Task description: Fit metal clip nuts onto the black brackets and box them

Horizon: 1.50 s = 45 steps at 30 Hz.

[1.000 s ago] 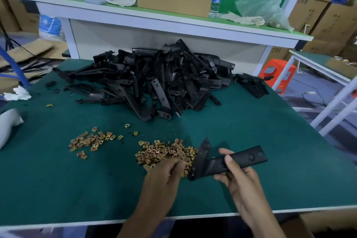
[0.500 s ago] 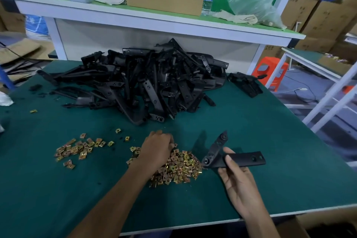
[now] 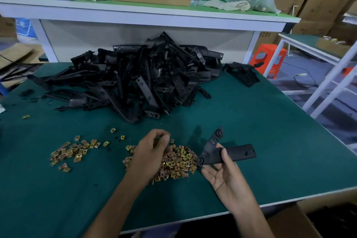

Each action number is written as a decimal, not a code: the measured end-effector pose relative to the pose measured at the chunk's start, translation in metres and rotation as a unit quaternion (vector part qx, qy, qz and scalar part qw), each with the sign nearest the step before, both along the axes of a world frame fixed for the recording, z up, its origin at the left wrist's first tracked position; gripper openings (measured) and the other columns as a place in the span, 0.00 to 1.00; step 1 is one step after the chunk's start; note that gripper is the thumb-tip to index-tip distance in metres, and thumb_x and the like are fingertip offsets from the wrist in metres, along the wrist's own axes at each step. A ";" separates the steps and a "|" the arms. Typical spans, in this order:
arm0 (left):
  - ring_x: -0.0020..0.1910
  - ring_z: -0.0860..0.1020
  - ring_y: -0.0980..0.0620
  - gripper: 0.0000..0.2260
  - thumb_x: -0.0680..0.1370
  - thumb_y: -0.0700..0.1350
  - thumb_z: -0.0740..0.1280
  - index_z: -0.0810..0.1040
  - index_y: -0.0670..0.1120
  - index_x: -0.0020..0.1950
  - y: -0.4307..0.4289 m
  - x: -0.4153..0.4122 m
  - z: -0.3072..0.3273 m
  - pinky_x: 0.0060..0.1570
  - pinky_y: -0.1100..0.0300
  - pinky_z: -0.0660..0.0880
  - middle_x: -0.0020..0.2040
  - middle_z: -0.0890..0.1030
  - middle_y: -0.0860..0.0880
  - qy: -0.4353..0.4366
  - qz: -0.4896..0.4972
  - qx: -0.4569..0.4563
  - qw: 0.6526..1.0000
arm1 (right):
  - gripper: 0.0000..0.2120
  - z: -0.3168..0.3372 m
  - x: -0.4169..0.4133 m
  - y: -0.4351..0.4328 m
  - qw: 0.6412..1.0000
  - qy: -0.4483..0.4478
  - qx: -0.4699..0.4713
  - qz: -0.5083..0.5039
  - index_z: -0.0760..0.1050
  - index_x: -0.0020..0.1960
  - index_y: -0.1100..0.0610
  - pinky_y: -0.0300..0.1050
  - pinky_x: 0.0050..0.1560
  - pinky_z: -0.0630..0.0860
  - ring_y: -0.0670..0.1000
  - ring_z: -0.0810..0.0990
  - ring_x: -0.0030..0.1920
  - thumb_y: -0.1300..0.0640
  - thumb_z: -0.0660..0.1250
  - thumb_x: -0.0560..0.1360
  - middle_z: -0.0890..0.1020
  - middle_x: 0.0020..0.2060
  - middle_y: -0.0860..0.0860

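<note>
- A worker's right hand [image 3: 222, 177] holds a black bracket [image 3: 229, 153], thumb laid across it, just right of the pile of clip nuts [image 3: 177, 164]. Its long bar runs left to right, and a shorter arm angles up and away.
- The left hand [image 3: 152, 152] hovers over the pile's left half with fingers curled. Whether they pinch a nut cannot be told.
- The bracket's left end almost meets the pile and is the end nearer the left hand, so it is probably where a nut goes on.

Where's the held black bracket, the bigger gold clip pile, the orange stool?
Black angled plastic bracket [image 3: 239, 154]: head view, long flat arm.
Bigger gold metal clip-nut pile [image 3: 177, 162]: head view, middle.
Orange plastic stool [image 3: 274, 60]: head view, front face.
</note>
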<state>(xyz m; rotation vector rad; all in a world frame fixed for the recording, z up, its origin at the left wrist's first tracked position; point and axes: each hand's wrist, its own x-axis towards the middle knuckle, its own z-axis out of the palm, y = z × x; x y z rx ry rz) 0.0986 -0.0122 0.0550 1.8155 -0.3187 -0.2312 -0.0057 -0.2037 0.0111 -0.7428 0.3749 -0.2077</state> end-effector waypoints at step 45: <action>0.34 0.78 0.54 0.05 0.74 0.38 0.75 0.86 0.43 0.49 -0.019 -0.051 -0.006 0.30 0.62 0.69 0.41 0.85 0.46 0.280 0.008 -0.157 0.947 | 0.17 -0.001 -0.006 0.013 0.976 -0.048 -0.212 0.024 0.73 0.58 0.59 0.42 0.33 0.77 0.50 0.80 0.37 0.62 0.74 0.73 0.81 0.41 0.56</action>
